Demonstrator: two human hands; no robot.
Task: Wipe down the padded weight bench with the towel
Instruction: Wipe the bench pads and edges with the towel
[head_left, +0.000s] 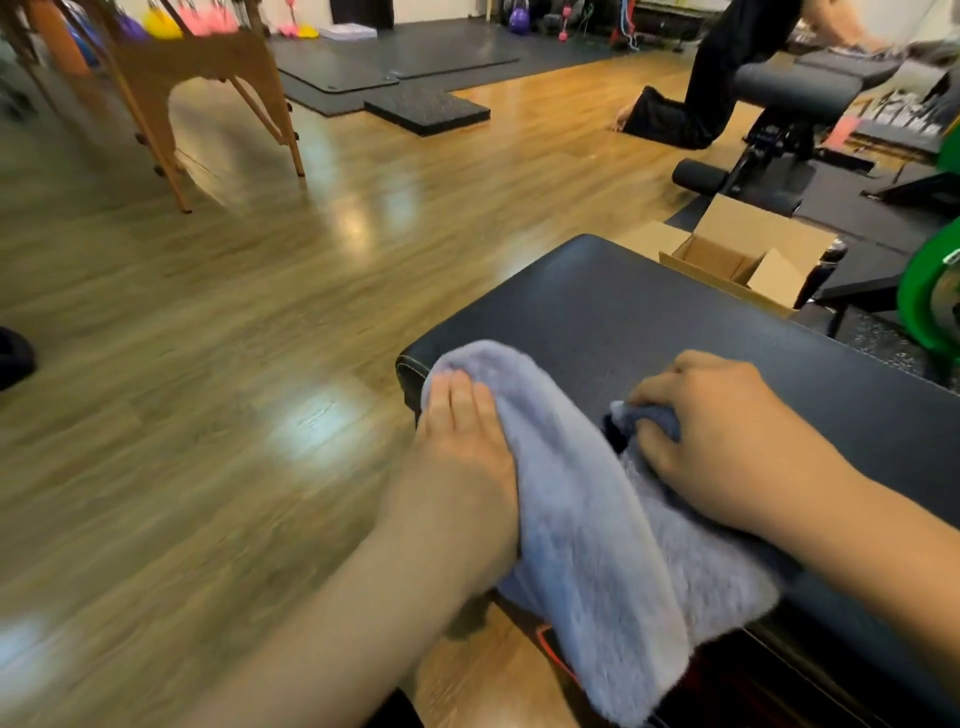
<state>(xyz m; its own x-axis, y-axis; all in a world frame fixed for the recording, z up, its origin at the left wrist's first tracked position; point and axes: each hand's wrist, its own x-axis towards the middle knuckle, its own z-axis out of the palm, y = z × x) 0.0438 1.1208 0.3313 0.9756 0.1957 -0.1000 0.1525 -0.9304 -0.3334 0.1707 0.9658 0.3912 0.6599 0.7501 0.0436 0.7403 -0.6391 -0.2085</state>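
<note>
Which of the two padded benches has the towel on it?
The near padded bench, where both hands press the blue-grey towel. The far bench, by the kneeling person, has no towel visible.

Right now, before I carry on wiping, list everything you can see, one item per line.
Padded bench: one, black, front right, under both hands.
Towel: one, grey-blue, draped over the bench's near corner and left edge.
Cardboard box: one, brown, open, beyond the bench.
Weight plate: one, green, right edge.
Second bench: one, black, back right.
Other person: one, in black, kneeling by the second bench.
Wooden table: one, tan, back left.
Floor mats: several, dark, far floor.
Small gear: several pieces, pink, yellow and purple, along the far wall, blurred.
Left hand: flat on the towel at the bench edge.
Right hand: grip closed on a bunched fold of towel.
</note>
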